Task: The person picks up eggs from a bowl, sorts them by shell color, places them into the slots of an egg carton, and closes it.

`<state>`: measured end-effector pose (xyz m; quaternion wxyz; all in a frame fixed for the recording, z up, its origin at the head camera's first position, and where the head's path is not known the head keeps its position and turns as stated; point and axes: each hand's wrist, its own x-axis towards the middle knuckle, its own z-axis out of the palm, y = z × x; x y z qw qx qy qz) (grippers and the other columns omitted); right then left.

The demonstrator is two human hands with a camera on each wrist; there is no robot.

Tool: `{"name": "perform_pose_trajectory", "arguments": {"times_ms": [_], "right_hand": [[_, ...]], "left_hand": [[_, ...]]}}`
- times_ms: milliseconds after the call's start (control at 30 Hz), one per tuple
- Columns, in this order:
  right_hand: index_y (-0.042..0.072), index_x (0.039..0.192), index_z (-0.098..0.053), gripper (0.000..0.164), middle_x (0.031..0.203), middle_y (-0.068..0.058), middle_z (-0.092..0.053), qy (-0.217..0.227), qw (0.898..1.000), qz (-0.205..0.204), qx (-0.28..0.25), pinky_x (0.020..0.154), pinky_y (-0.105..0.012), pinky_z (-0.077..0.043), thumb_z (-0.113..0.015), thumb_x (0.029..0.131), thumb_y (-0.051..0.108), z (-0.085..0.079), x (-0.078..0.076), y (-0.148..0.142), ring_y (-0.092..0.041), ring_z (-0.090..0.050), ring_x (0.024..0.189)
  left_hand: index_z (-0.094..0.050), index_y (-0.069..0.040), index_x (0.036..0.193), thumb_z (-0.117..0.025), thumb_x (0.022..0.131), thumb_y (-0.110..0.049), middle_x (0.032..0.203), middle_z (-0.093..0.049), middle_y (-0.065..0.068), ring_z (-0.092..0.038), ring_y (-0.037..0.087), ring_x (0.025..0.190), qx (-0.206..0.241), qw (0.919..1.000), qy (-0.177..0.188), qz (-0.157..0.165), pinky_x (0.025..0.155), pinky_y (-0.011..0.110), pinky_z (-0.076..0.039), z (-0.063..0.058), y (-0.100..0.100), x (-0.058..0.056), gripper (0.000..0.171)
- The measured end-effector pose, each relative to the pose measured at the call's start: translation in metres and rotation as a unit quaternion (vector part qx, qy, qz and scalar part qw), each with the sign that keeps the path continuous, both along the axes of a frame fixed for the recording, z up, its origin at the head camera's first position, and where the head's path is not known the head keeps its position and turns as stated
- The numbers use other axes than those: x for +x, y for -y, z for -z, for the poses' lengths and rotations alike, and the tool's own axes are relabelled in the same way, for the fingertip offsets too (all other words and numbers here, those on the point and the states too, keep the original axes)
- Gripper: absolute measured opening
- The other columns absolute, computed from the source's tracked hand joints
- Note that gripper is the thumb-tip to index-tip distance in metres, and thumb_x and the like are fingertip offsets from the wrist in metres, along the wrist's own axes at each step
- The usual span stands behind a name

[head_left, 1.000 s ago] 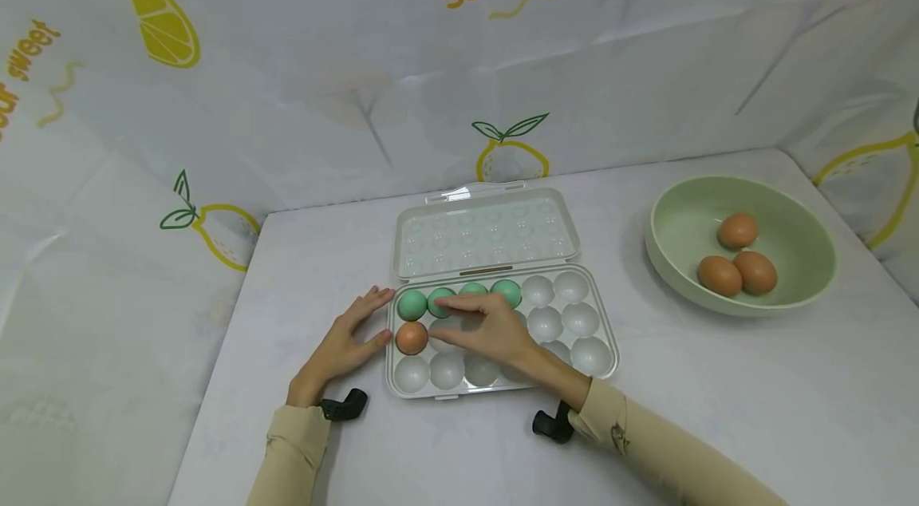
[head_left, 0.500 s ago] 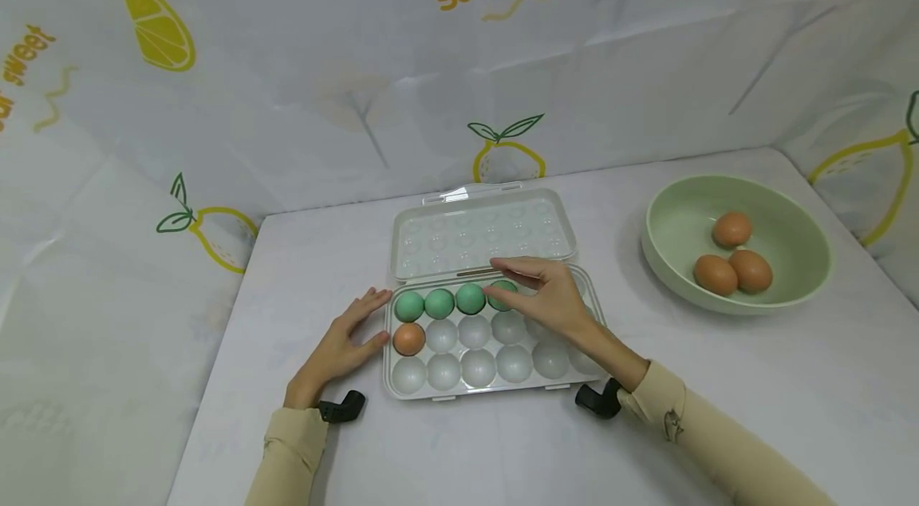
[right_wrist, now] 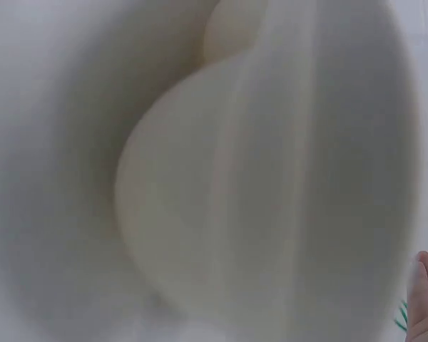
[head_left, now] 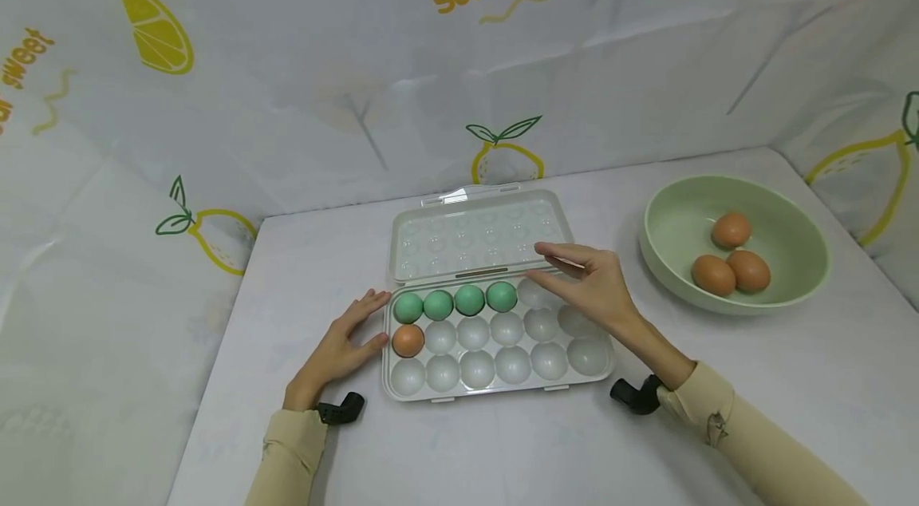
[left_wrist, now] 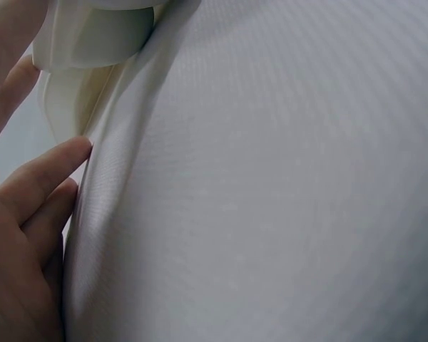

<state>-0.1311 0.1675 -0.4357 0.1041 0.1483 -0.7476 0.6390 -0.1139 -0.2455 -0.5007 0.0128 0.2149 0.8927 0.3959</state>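
My left hand (head_left: pixel 345 341) rests at the left edge of the white egg tray (head_left: pixel 495 389), fingers spread and touching its side. Four would be too many to count singly: several green eggs (head_left: pixel 470 300) fill the left part of the back row. One brown egg (head_left: pixel 408 340) sits in the middle row's leftmost cup. My right hand (head_left: pixel 599 286) hovers over the tray's back right corner, thumb and fingers apart, with nothing visible between them. In the left wrist view, fingers (left_wrist: pixel 46 178) lie beside the tray. At the right wrist view's edge, only part of the right hand (right_wrist: pixel 426 299) shows.
The tray's clear lid (head_left: pixel 477 236) lies folded back behind it. To the right stands a green bowl (head_left: pixel 797 251) with three brown eggs (head_left: pixel 751 271) inside. A patterned cloth (head_left: pixel 301 91) hangs behind the table.
My right hand has moved right, from above the brown egg and second green egg to the tray's back right corner. My left hand has stayed at the tray's left edge.
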Motion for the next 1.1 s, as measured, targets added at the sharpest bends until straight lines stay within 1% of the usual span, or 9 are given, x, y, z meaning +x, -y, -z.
{"name": "perform_pose_trajectory", "arguments": {"times_ms": [33,133,333,467,567,700,767,867,1100], "right_hand": [[-0.010,0.114,-0.073,0.038,0.110,0.007,-0.077,-0.002,1.000,0.004,-0.001,0.095,-0.020,-0.059,-0.083,0.077,-0.009,0.000,0.000,-0.004,0.005,-0.071,0.104],[-0.012,0.114,-0.072,0.039,0.109,0.015,-0.075,-0.013,1.000,0.018,-0.004,0.095,-0.020,-0.059,-0.082,0.077,-0.012,0.001,-0.001,-0.016,0.005,-0.071,0.105],[-0.014,0.113,-0.072,0.038,0.106,0.025,-0.073,-0.038,0.998,0.058,0.010,0.093,-0.016,-0.059,-0.080,0.076,-0.017,-0.003,-0.004,-0.042,0.007,-0.071,0.104],[-0.016,0.113,-0.071,0.037,0.104,0.024,-0.075,-0.033,0.996,0.084,0.014,0.091,-0.015,-0.059,-0.080,0.077,-0.016,-0.007,-0.002,-0.060,0.007,-0.072,0.102],[-0.018,0.114,-0.069,0.038,0.103,0.022,-0.076,-0.017,0.995,0.095,-0.001,0.089,-0.014,-0.059,-0.079,0.077,-0.016,-0.009,-0.001,-0.073,0.006,-0.073,0.100],[-0.021,0.112,-0.068,0.037,0.101,0.019,-0.078,-0.014,0.994,0.112,-0.011,0.087,-0.014,-0.059,-0.078,0.077,-0.017,-0.011,-0.001,-0.090,0.005,-0.074,0.099],[-0.020,0.110,-0.070,0.035,0.099,0.021,-0.078,-0.026,0.991,0.128,0.008,0.086,-0.013,-0.059,-0.079,0.076,-0.017,-0.012,-0.001,-0.098,0.005,-0.074,0.099],[-0.019,0.110,-0.070,0.034,0.099,0.022,-0.077,-0.023,0.988,0.148,0.024,0.086,-0.012,-0.059,-0.079,0.077,-0.016,-0.013,-0.001,-0.110,0.007,-0.073,0.099],[-0.014,0.112,-0.072,0.033,0.094,0.026,-0.077,0.024,0.980,0.193,0.036,0.082,-0.007,-0.057,-0.081,0.080,-0.008,-0.008,-0.002,-0.134,0.010,-0.073,0.092]], "left_hand": [[-0.054,-0.016,0.149,-0.078,0.090,-0.018,0.154,-0.054,0.011,-0.036,0.042,0.152,0.000,1.0000,0.001,0.000,0.132,0.051,-0.019,0.000,0.000,0.000,0.063],[-0.054,-0.017,0.149,-0.078,0.090,-0.019,0.154,-0.054,0.011,-0.036,0.041,0.152,-0.002,1.0000,0.003,0.000,0.132,0.051,-0.019,0.000,0.000,0.000,0.063],[-0.054,-0.017,0.149,-0.078,0.091,-0.021,0.154,-0.054,0.011,-0.036,0.042,0.152,-0.006,1.0000,0.004,0.000,0.133,0.045,-0.018,-0.001,0.000,0.001,0.063],[-0.054,-0.017,0.149,-0.077,0.091,-0.021,0.155,-0.054,0.011,-0.036,0.041,0.152,-0.008,0.9999,0.006,-0.001,0.134,0.036,-0.016,-0.001,0.000,0.001,0.063],[-0.054,-0.017,0.149,-0.077,0.091,-0.021,0.155,-0.054,0.010,-0.036,0.041,0.152,-0.007,1.0000,0.005,0.000,0.134,0.033,-0.015,-0.001,0.000,0.000,0.063],[-0.054,-0.017,0.149,-0.078,0.091,-0.020,0.155,-0.054,0.011,-0.036,0.041,0.152,-0.007,1.0000,0.002,0.000,0.134,0.038,-0.017,-0.001,0.000,0.000,0.063],[-0.054,-0.017,0.149,-0.078,0.090,-0.019,0.155,-0.054,0.011,-0.036,0.041,0.152,-0.005,1.0000,0.002,0.001,0.133,0.044,-0.018,-0.001,0.000,0.000,0.063],[-0.054,-0.017,0.149,-0.077,0.091,-0.019,0.155,-0.054,0.011,-0.036,0.041,0.152,-0.004,1.0000,0.001,0.001,0.132,0.051,-0.019,0.000,0.000,0.000,0.063],[-0.054,-0.017,0.149,-0.077,0.090,-0.020,0.155,-0.053,0.011,-0.036,0.041,0.152,-0.007,1.0000,0.004,-0.002,0.133,0.048,-0.019,-0.001,0.000,0.001,0.063]]}}
